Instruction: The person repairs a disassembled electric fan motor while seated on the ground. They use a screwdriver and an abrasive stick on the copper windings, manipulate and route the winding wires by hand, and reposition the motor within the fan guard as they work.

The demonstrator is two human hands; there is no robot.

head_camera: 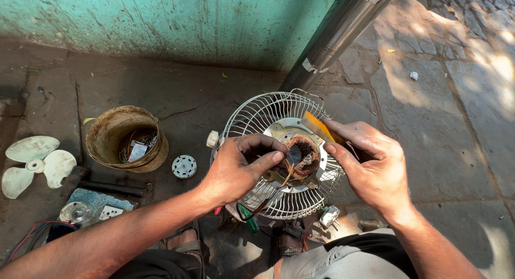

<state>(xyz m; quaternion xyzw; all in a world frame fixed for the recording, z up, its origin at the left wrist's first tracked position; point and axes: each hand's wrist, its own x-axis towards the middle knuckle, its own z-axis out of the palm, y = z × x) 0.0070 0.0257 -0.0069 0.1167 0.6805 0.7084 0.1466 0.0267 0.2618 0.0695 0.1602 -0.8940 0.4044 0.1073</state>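
Head view: mid-work on fan motor stator [301,157], seated in centre of white wire guard [279,155] on stone floor [440,123], just ahead of knees. Left hand [236,169] curled closed on guard and motor rim, index fingertip pressed at winding edge, bracing it. Right hand [370,161] pinched shut on yellow strip [317,126], tip angled toward stator from upper right. Step judged: working strip into or along copper windings. Next move likely calls for steady brace and light, shallow strokes to avoid nicking wire. Stator looks dark, reddish-brown coils, grimy, loose wire ends trailing down over guard. Green-handled screwdriver [248,217] under guard near left wrist. Rusty round tin [126,139], white fan blade [35,164] and small white disc [184,166] off to left, well apart.
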